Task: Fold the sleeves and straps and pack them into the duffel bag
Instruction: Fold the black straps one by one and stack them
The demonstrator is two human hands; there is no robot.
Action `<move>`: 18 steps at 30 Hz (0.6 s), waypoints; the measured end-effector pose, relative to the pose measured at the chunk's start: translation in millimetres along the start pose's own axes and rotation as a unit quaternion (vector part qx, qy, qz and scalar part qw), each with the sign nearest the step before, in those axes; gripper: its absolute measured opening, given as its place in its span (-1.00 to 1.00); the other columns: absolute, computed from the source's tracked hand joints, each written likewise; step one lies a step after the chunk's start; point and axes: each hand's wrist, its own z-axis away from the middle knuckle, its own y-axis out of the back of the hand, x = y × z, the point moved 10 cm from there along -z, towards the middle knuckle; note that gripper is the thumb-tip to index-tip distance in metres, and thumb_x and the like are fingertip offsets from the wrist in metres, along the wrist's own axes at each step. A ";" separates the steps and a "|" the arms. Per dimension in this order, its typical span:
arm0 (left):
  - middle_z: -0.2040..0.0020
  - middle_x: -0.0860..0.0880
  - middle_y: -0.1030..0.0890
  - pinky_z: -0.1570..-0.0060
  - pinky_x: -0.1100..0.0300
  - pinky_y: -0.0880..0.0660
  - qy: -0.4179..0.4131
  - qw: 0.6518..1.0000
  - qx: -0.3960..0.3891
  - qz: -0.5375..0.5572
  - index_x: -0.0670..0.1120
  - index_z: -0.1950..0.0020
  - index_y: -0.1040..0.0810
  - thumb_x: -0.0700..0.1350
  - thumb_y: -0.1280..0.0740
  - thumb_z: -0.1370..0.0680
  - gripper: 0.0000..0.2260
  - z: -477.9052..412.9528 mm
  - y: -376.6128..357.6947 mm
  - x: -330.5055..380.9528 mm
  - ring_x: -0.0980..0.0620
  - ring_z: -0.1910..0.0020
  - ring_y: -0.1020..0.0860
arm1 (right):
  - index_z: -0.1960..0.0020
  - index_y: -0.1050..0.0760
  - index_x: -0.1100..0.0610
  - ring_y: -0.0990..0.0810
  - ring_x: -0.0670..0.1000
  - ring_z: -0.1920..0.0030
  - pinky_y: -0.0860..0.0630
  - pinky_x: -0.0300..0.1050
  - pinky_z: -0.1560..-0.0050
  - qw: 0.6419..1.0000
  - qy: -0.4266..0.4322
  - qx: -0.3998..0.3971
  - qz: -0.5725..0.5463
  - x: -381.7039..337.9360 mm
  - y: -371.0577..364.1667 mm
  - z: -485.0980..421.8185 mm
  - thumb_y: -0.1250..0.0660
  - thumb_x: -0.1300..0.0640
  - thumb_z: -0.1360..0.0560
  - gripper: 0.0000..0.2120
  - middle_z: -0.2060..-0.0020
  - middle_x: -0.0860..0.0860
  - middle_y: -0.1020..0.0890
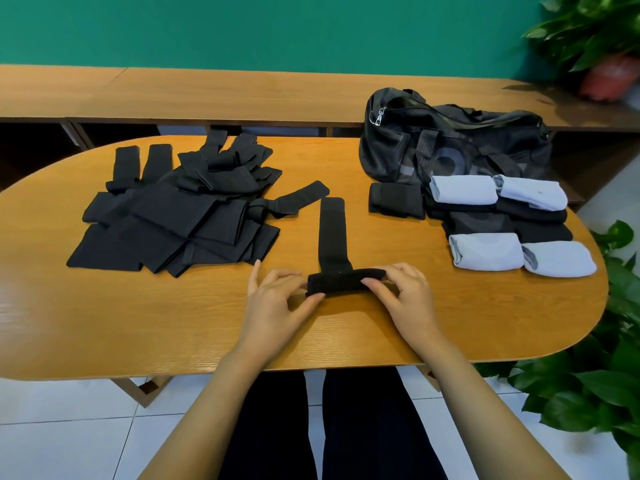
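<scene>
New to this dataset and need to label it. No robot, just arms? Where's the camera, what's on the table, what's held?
There is no machine here: a person works with bare hands. The one picture comes from a wide-angle camera worn on the head, looking forward and down, so the arms come in from the bottom edge. The left hand and right hand each pinch an end of the rolled-up part of a black strap. Its free end lies flat on the table. To the left is a pile of unfolded black pieces. To the right are folded rolls, black and light blue, in front of the duffel bag.
</scene>
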 end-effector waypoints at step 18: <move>0.26 0.17 -0.55 -0.29 0.07 -0.13 0.162 0.985 0.039 -0.053 0.10 -0.36 -0.47 0.11 -0.43 -0.49 -0.54 -9.5 -2.4 -26.5 0.14 -0.06 -0.46 | -0.14 -0.50 -0.02 -0.48 -0.11 0.08 -0.37 -0.04 -0.18 0.994 -0.062 0.025 0.083 -0.5 -11.8 -19.9 -0.37 -0.14 -0.50 -0.71 0.29 -0.15 -0.50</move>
